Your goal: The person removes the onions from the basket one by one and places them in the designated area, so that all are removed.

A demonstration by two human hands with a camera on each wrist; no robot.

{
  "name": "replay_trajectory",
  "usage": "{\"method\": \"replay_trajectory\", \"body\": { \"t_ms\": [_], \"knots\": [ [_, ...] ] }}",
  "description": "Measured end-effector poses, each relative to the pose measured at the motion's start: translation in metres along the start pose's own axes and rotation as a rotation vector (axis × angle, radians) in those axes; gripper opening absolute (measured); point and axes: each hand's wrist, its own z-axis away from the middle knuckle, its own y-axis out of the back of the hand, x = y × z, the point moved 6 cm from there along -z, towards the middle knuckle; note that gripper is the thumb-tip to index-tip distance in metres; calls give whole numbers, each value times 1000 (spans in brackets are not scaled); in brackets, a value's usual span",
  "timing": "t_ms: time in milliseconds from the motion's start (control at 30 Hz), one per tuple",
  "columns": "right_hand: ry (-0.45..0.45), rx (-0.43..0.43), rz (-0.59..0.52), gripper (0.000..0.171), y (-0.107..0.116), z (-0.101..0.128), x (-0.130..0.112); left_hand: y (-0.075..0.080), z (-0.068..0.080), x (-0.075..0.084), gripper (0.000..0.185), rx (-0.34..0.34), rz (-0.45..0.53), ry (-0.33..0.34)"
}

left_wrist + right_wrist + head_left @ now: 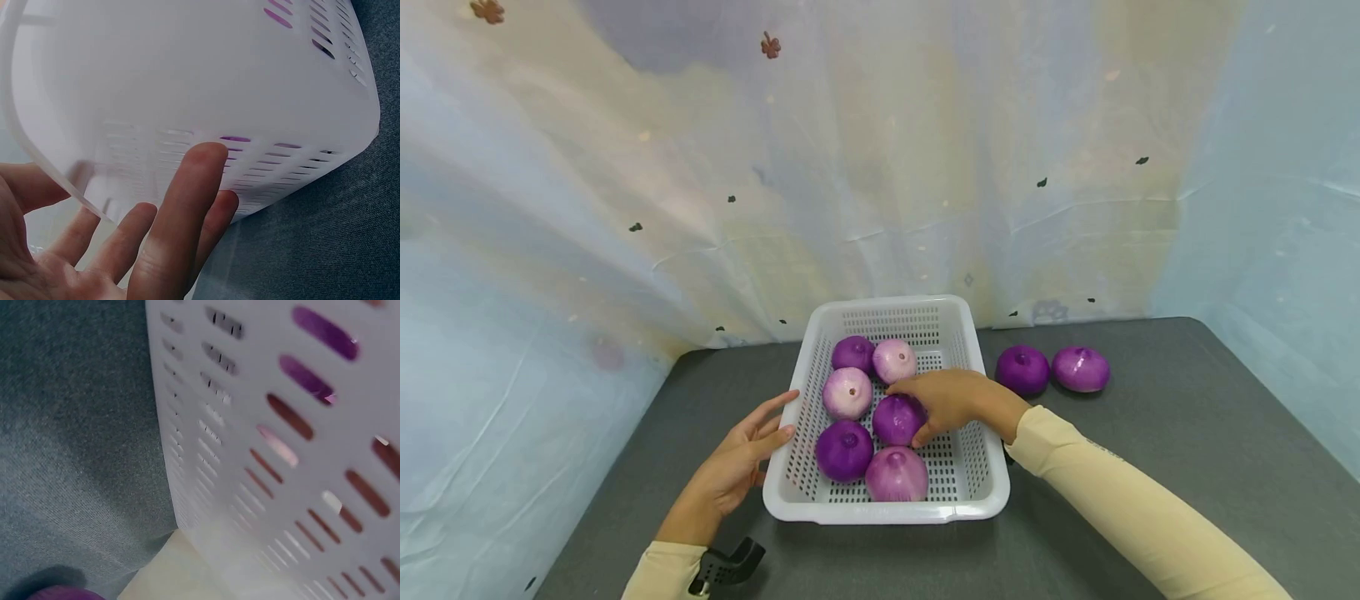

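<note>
A white slotted plastic basket [981, 492] stands on the dark table and holds several onions. My right hand [951, 400] reaches over the basket's right wall and grips a purple onion [897, 419], thumb on the near side and fingers on the far side. My left hand [737, 458] rests against the basket's left side with its fingers extended; in the left wrist view, fingertips [209, 153] lie along the outer wall. Around the gripped onion sit a dark purple onion [844, 451], a pinkish onion [897, 475] and a pale onion [847, 393]. The right wrist view shows mostly the slotted wall [250, 506].
Two more onions lie on the table right of the basket: a dark purple one [1022, 370] and a lighter, shiny one [1081, 369]. Further back in the basket are another purple onion [853, 353] and a pale one [894, 361]. A patterned curtain [880, 167] hangs behind the table.
</note>
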Motion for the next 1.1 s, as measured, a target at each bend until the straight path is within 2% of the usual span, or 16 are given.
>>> {"method": "replay_trajectory", "body": {
  "t_ms": [167, 667, 900, 1100],
  "knots": [
    [13, 28, -26, 80, 3, 2, -1, -1, 0, 0, 65, 3, -2, -3],
    [78, 202, -168, 87, 14, 10, -2, -1, 0, 0, 65, 11, 13, -11],
    [111, 236, -209, 88, 18, 13, -3, 0, 0, -1, 65, 3, 13, -9],
    [128, 294, -318, 83, 29, 23, -1, 0, 1, -1, 65, -4, 15, -13]
  ]
}}
